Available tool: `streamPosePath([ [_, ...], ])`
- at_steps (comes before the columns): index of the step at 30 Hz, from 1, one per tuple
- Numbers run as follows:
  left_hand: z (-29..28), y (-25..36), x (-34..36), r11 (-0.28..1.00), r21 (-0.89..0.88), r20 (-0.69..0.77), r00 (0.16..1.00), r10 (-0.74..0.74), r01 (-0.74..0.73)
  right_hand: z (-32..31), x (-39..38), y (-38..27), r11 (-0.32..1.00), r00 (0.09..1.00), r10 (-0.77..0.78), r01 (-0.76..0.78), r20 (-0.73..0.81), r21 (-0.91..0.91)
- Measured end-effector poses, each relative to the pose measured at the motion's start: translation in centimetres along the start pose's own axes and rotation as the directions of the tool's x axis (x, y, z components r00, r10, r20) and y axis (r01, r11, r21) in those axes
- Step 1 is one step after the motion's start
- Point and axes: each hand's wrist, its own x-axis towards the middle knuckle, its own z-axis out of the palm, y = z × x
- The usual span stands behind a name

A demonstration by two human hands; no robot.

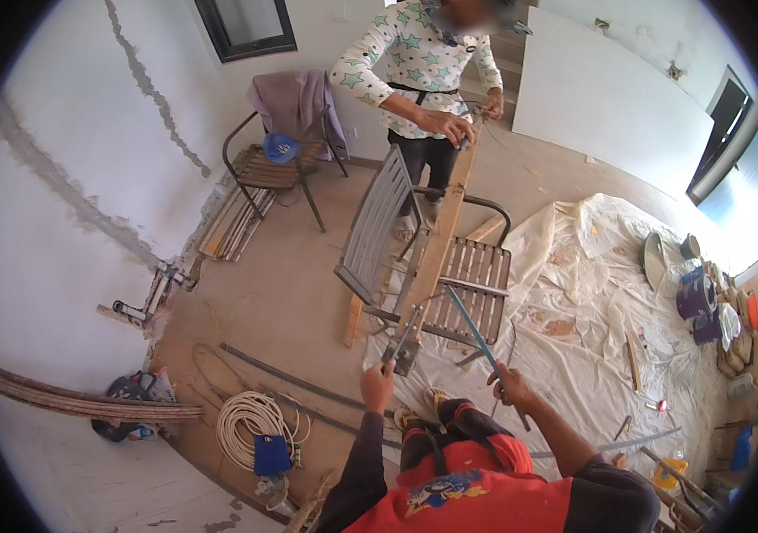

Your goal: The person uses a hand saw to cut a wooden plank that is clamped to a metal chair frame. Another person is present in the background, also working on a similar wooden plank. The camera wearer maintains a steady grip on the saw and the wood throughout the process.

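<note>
Clasping blue bar (471, 322), right grip (512, 388) angled inward

Left fingers (385, 368) grip a rod (409, 330), right fingers (500, 380) a blue bar (474, 328).

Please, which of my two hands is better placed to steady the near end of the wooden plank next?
Probably the left hand: it is closer to the near end of the wooden plank, though it grips a slim grey object. The right hand is farther aside, gripping a long blue bar.
</note>
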Motion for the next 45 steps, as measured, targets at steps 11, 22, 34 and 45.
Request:
streamPosePath([
  [11, 1.2, 3.4, 3.4, 0.969, -0.231, -0.144, 0.988, 0.058, -0.090, -3.0, -5.9, 10.3, 0.997, 0.998, 0.048, -0.050, -0.036, -0.061],
  [22, 0.2, -3.2, -10.5, 0.912, -0.408, -0.145, 0.984, -0.108, 0.040, -5.2, -7.1, 29.3, 0.795, 0.817, 0.543, -0.425, -0.194, 0.433],
  [34, -2.8, 2.5, -11.7, 0.922, -0.356, -0.343, 0.897, -0.277, 0.149, -15.7, 3.8, 19.9, 0.919, 0.888, 0.394, -0.374, -0.237, 0.124],
  [45, 7.0, 19.8, -9.8, 0.851, -0.479, -0.559, 0.673, -0.484, 0.215, -29.3, 14.6, 4.2, 0.820, 0.988, -0.151, 0.142, 0.029, -0.555],
])
